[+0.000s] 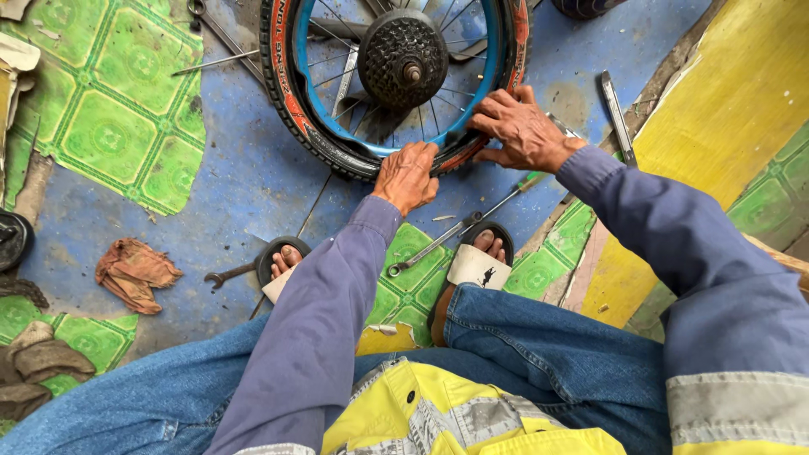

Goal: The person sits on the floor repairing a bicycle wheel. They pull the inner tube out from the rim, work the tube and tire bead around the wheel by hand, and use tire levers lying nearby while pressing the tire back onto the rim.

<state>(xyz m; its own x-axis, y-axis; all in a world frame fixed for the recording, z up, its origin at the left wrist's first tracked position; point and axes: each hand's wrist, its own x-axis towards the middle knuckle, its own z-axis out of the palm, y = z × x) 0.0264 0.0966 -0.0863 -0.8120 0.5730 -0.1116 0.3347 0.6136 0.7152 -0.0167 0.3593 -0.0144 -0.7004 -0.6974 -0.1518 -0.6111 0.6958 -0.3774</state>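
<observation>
Black tyre (pixel 337 156) lies under left hand (pixel 407 175) and right hand (pixel 524 131).

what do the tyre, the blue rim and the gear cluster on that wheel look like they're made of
Black knobbly tyre with orange sidewall: looks like matt rubber, flexing where the left hand and right hand press it. Blue wheel rim: probably painted or anodised metal, smooth with a slight sheen. Dark toothed gear cluster: apparently steel, dull and grimy.
</observation>
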